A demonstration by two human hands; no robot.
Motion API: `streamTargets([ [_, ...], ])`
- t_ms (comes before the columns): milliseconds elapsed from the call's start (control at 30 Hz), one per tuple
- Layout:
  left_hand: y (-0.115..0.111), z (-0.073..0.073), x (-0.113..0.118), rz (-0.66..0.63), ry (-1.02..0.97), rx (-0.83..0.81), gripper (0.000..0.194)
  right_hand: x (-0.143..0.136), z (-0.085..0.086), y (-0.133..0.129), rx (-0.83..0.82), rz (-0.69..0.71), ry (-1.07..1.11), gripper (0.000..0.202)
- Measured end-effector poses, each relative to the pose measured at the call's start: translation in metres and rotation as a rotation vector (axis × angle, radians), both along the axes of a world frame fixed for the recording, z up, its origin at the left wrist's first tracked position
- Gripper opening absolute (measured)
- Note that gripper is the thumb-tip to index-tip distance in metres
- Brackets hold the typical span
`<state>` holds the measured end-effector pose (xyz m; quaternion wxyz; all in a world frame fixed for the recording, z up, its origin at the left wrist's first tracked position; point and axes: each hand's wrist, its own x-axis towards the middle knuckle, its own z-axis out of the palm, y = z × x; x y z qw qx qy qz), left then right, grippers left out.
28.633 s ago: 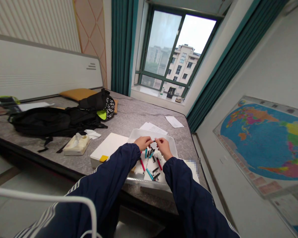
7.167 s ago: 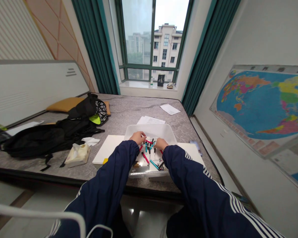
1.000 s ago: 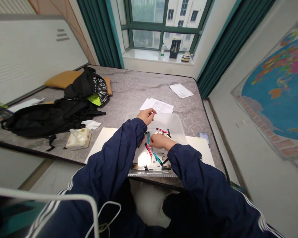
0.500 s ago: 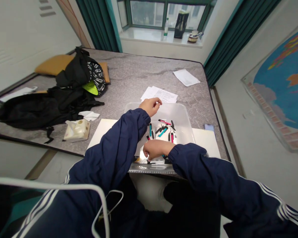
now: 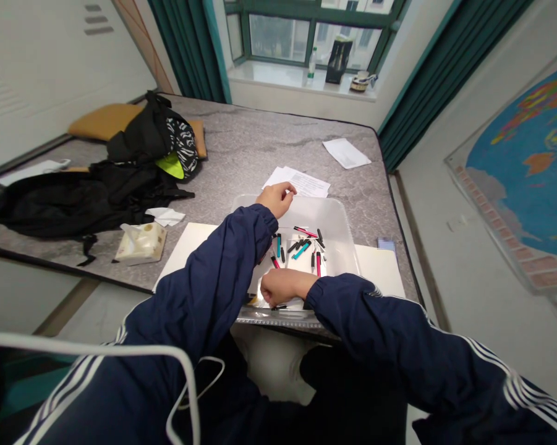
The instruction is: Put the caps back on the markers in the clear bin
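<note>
A translucent plastic bin holds scattered parts: a pink piece, a teal piece, and several black ones. My left hand is at the bin's far left rim, its fingers apart and nothing seen in them. Low inside the bin, near its front edge, my right hand is closed with fingers curled down. Its fingertips are hidden, so what they hold cannot be made out. A small black piece lies just under it.
Printed papers lie behind the bin. A tissue pack and black backpack are at the left. White boards extend beside the bin, with a phone-like object at the right. A white cable crosses the lower left.
My right hand has shifted slightly left inside the bin, and its fingers are more hidden. My left hand stays near the far rim. The view has tilted a little.
</note>
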<state>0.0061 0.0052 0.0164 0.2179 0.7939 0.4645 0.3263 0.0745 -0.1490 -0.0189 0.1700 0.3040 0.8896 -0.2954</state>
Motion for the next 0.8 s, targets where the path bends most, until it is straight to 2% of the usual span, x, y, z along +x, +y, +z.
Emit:
streamTargets([
  [167, 0.0, 0.002, -0.001, -0.004, -0.02, 0.01, 0.024, -0.001, -0.002, -0.001, -0.008, -0.006, 0.026, 0.018],
  [267, -0.002, 0.004, 0.0, -0.027, -0.071, 0.021, 0.025, -0.001, -0.002, 0.003, -0.152, -0.016, -0.032, 0.016],
  [400, -0.005, 0.006, 0.005, -0.177, -0.073, -0.015, 0.028, 0.001, -0.003, 0.007, -0.323, -0.035, -0.12, 0.03],
  [467, -0.005, 0.002, 0.007, -0.21, 0.019, -0.072, 0.03, 0.001, -0.003, 0.008, -0.307, -0.01, -0.119, 0.035],
  [533, -0.005, -0.004, 0.009, -0.174, 0.173, -0.166, 0.033, 0.001, -0.004, 0.008, -0.278, 0.019, -0.113, 0.035],
  [667, -0.004, -0.022, 0.008, -0.184, 0.484, -0.455, 0.025, -0.001, -0.002, 0.007, -0.248, 0.038, -0.134, 0.033],
  [800, -0.005, -0.036, 0.01, -0.175, 0.683, -0.533, 0.018, -0.003, 0.004, 0.007, -0.228, 0.044, -0.139, 0.032],
])
